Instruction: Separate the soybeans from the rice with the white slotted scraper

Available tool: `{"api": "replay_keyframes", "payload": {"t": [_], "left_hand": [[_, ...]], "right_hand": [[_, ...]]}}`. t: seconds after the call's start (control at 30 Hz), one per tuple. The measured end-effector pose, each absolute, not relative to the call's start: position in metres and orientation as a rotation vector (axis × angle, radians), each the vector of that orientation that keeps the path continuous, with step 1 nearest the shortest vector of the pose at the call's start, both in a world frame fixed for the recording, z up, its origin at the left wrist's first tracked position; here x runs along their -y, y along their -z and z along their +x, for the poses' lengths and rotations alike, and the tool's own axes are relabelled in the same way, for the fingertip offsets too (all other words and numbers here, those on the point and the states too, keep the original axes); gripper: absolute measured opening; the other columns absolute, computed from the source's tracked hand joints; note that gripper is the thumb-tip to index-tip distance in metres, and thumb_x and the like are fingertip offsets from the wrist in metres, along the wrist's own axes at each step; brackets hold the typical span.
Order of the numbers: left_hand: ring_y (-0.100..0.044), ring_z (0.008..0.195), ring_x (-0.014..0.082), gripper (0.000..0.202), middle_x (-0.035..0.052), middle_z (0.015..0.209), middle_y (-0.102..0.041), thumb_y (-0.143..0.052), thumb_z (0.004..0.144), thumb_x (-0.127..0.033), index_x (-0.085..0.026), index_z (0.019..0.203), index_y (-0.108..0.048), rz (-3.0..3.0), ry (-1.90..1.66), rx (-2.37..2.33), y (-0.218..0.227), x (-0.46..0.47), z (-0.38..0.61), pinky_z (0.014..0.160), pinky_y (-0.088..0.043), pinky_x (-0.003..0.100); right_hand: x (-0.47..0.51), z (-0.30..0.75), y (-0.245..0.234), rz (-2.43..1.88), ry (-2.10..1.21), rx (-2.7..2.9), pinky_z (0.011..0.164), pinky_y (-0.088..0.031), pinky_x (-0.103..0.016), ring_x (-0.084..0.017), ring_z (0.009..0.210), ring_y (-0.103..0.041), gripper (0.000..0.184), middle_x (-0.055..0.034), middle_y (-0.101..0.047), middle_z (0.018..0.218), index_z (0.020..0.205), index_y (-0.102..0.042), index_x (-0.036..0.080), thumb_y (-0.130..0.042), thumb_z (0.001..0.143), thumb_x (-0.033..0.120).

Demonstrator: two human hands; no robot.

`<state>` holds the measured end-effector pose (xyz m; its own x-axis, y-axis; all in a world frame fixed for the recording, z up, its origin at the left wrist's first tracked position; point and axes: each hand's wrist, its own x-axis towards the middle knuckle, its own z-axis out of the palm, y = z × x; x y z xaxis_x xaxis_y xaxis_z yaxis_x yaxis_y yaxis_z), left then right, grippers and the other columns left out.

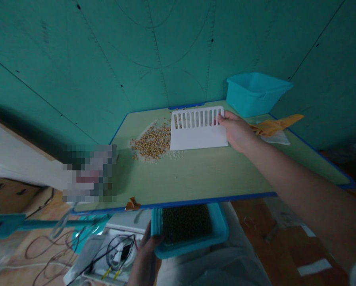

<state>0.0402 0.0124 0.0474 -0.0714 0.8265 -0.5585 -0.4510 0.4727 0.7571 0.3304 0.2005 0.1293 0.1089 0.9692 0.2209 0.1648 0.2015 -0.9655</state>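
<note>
My right hand (236,130) grips the right edge of a flat white plastic panel (197,137), which has a row of tall slots along its upper part. The panel is held over the table, beside a spread pile of yellow-tan beans (152,143) with small pale grains around its edges. The panel hides part of the pile's right side. Low in the view, my left hand (148,246) holds the left end of a teal plastic tub (222,226) just below the table's front edge. Small dark green grains (186,223) cover the tub's inside.
A larger teal bin (249,104) stands at the table's back right, near an orange cloth (274,125). A blurred-out item (91,174) sits at the left end. The blue-edged table (195,178) stands against a green wall (112,59). Cables (118,252) lie below left.
</note>
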Motion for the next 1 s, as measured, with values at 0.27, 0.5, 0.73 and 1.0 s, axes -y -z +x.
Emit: {"api": "replay_keyframes", "payload": {"t": [0.27, 0.5, 0.73, 1.0], "left_hand": [[-0.06, 0.095, 0.0289, 0.047, 0.002, 0.081, -0.073, -0.065, 0.057, -0.018, -0.025, 0.103, -0.064, 0.364, -1.157, -1.281, -0.043, -0.011, 0.038, 0.085, -0.046, 0.039], [-0.06, 0.097, 0.027, 0.048, 0.0005, 0.085, -0.074, -0.063, 0.056, -0.017, -0.024, 0.104, -0.063, 0.36, -1.107, -1.283, -0.049, -0.014, 0.044, 0.082, -0.047, 0.034], [-0.059, 0.098, 0.0281, 0.04, 0.0011, 0.084, -0.074, -0.064, 0.056, -0.019, -0.026, 0.095, -0.066, 0.356, -1.122, -1.27, -0.058, -0.013, 0.048, 0.081, -0.048, 0.035], [-0.058, 0.1, 0.0265, 0.039, -0.0011, 0.081, -0.073, -0.063, 0.057, -0.017, -0.026, 0.094, -0.066, 0.364, -1.144, -1.281, -0.051, -0.009, 0.043, 0.084, -0.046, 0.034]], "right_hand": [[-0.209, 0.341, -0.126, -1.25, -0.78, 1.227, 0.059, -0.039, -0.03, -0.016, 0.069, -0.051, 0.025, -0.0018, -0.052, 0.076, 0.091, -0.046, 0.022, -0.038, 0.08, 0.044], [-0.213, 0.349, -0.121, -1.283, -0.748, 1.249, 0.057, -0.037, -0.03, -0.016, 0.065, -0.049, 0.031, -0.0006, -0.052, 0.073, 0.086, -0.046, 0.023, -0.042, 0.074, 0.051], [-0.207, 0.343, -0.128, -1.27, -0.798, 1.198, 0.058, -0.036, -0.029, -0.016, 0.066, -0.049, 0.021, -0.0004, -0.05, 0.07, 0.077, -0.046, 0.021, -0.047, 0.072, 0.041], [-0.203, 0.337, -0.131, -1.224, -0.917, 1.098, 0.062, -0.039, -0.03, -0.016, 0.068, -0.051, 0.012, -0.0008, -0.052, 0.071, 0.076, -0.049, 0.02, -0.05, 0.07, 0.03]]}}
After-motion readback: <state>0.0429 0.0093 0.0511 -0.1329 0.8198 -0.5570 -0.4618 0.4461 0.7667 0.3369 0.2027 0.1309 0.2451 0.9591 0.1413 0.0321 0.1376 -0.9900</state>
